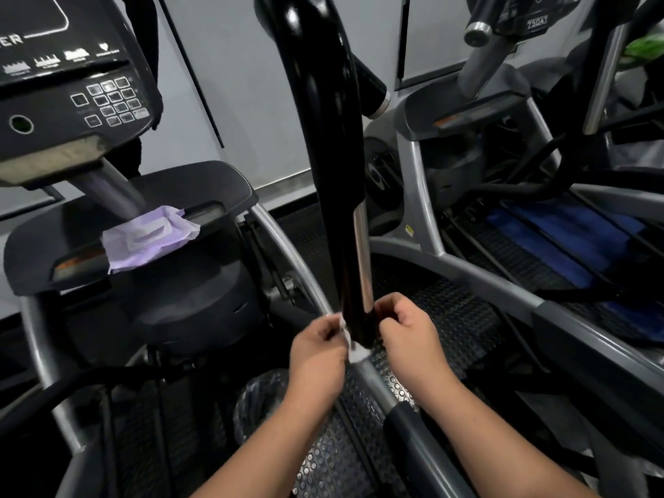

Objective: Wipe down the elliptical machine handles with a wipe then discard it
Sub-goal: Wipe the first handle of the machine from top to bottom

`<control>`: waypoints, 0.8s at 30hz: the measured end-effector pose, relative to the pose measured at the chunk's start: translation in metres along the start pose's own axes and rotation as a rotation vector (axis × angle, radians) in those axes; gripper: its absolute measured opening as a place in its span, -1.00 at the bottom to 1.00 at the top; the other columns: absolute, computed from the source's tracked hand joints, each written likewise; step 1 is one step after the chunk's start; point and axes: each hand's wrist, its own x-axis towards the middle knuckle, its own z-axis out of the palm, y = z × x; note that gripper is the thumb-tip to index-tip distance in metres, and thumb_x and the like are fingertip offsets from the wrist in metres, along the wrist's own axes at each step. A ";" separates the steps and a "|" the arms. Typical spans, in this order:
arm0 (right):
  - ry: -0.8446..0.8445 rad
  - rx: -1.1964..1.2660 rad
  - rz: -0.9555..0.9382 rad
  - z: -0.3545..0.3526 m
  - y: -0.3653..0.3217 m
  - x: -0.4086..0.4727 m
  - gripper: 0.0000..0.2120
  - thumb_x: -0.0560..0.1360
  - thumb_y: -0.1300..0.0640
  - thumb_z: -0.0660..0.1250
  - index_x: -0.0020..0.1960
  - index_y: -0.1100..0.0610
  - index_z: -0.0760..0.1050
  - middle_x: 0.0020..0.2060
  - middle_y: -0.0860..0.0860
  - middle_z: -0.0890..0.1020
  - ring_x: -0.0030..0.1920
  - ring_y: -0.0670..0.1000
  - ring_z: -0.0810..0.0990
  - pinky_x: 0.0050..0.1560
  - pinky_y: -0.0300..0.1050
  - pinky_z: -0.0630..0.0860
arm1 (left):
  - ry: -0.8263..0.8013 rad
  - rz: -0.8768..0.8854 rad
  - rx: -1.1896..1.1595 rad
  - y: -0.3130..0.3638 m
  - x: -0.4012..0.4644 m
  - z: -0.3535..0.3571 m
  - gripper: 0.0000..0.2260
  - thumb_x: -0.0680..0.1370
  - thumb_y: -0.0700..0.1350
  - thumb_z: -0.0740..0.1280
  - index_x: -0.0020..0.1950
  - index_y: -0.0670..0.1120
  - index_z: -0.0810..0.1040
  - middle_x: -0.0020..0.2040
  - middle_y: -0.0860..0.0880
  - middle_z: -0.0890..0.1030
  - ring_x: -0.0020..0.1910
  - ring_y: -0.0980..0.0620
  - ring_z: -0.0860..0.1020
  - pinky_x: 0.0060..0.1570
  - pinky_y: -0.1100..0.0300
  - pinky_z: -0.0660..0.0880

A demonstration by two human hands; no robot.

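Observation:
A long glossy black elliptical handle (330, 145) runs from the top of the view down to the middle, with a chrome strip along its right side. A white wipe (354, 350) is wrapped around the handle's lower end. My left hand (318, 348) pinches the wipe on the left of the handle. On the right side, my right hand (409, 334) has its fingers closed against the handle at the same height; most of the wipe is hidden behind the hands and the handle.
A purple pack of wipes (149, 237) lies on the machine's dark tray (201, 185), under the console (72, 84). A bin lined with a clear bag (257, 407) stands on the floor below my left forearm. A second elliptical (503, 113) stands to the right.

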 end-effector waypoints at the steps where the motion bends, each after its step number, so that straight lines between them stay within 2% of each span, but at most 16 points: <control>1: -0.001 0.013 0.005 0.000 0.000 0.000 -0.72 0.32 0.25 0.18 -0.17 -0.05 0.57 -0.28 -0.03 0.69 -0.18 0.05 0.64 -0.07 0.13 0.60 | -0.020 -0.027 0.029 -0.004 0.000 0.000 -0.77 0.52 -0.43 0.31 0.05 -0.23 0.69 -0.22 -0.02 0.71 -0.28 0.11 0.61 -0.29 0.33 0.51; 3: -0.010 0.020 -0.002 0.001 0.000 -0.001 -0.70 0.36 0.30 0.18 -0.17 -0.04 0.58 -0.32 -0.07 0.68 -0.23 0.00 0.61 -0.14 0.06 0.57 | -0.041 -0.015 0.015 -0.001 0.001 -0.001 -0.74 0.49 -0.46 0.30 0.01 -0.22 0.71 -0.29 0.01 0.69 -0.36 0.18 0.56 -0.36 0.38 0.45; 6: -0.002 0.014 -0.005 -0.001 0.001 0.000 -0.65 0.41 0.39 0.19 -0.20 -0.03 0.58 -0.38 -0.13 0.63 -0.30 -0.09 0.53 -0.21 -0.09 0.45 | -0.042 0.047 -0.068 0.011 0.005 -0.003 -0.74 0.49 -0.44 0.32 -0.06 -0.14 0.72 -0.24 -0.02 0.73 -0.29 0.16 0.62 -0.31 0.38 0.52; 9: 0.000 0.016 0.013 -0.001 0.001 0.000 -0.65 0.41 0.39 0.19 -0.21 -0.02 0.58 -0.37 -0.11 0.64 -0.29 -0.09 0.55 -0.20 -0.10 0.46 | -0.090 0.019 -0.044 0.001 0.003 -0.002 -0.71 0.48 -0.45 0.33 -0.20 -0.11 0.71 -0.32 0.03 0.68 -0.32 0.13 0.58 -0.34 0.38 0.47; 11: -0.005 0.004 0.006 -0.001 0.002 -0.001 -0.65 0.40 0.37 0.19 -0.20 -0.04 0.59 -0.34 -0.10 0.66 -0.26 -0.05 0.58 -0.18 -0.04 0.51 | -0.091 -0.005 0.018 -0.005 0.001 -0.002 -0.66 0.48 -0.46 0.29 -0.26 -0.09 0.71 -0.37 0.06 0.65 -0.35 0.15 0.52 -0.37 0.34 0.41; 14: -0.004 0.002 -0.007 -0.001 0.001 -0.001 -0.66 0.40 0.36 0.20 -0.19 -0.05 0.59 -0.30 -0.07 0.68 -0.22 -0.03 0.60 -0.15 -0.01 0.54 | -0.082 0.031 -0.046 0.004 0.003 -0.005 -0.68 0.46 -0.46 0.32 -0.12 -0.07 0.72 -0.24 0.00 0.73 -0.28 0.12 0.63 -0.28 0.29 0.52; 16: 0.004 -0.005 -0.002 0.000 0.001 -0.001 -0.67 0.41 0.37 0.20 -0.19 -0.03 0.59 -0.30 -0.07 0.67 -0.23 -0.05 0.58 -0.18 -0.06 0.51 | -0.081 0.034 -0.075 0.005 0.004 -0.007 -0.70 0.44 -0.43 0.38 -0.01 -0.08 0.72 -0.13 -0.07 0.75 -0.18 0.04 0.68 -0.18 0.15 0.59; 18: 0.010 -0.010 -0.006 -0.001 0.000 -0.003 -0.68 0.41 0.38 0.21 -0.20 0.00 0.58 -0.30 -0.05 0.67 -0.23 -0.06 0.58 -0.18 -0.08 0.51 | -0.117 0.019 0.028 -0.005 0.004 -0.007 -0.71 0.37 -0.36 0.48 -0.04 -0.02 0.72 -0.10 -0.09 0.74 -0.13 -0.02 0.67 -0.11 0.07 0.58; 21: 0.010 -0.019 -0.012 -0.002 -0.001 -0.005 -0.69 0.40 0.39 0.20 -0.20 0.02 0.59 -0.27 -0.03 0.69 -0.20 -0.03 0.61 -0.14 -0.06 0.53 | -0.154 0.024 0.215 -0.012 0.010 -0.004 -0.73 0.35 -0.39 0.46 -0.18 -0.01 0.71 -0.16 -0.09 0.67 -0.17 0.03 0.58 -0.21 0.21 0.44; 24: 0.004 -0.003 -0.011 -0.001 -0.001 -0.005 -0.72 0.38 0.33 0.20 -0.20 0.02 0.59 -0.29 -0.07 0.68 -0.23 -0.08 0.59 -0.16 -0.11 0.50 | -0.149 0.052 0.150 0.004 0.021 -0.005 -0.68 0.34 -0.47 0.38 -0.08 -0.11 0.71 -0.27 -0.08 0.68 -0.31 0.06 0.57 -0.34 0.23 0.45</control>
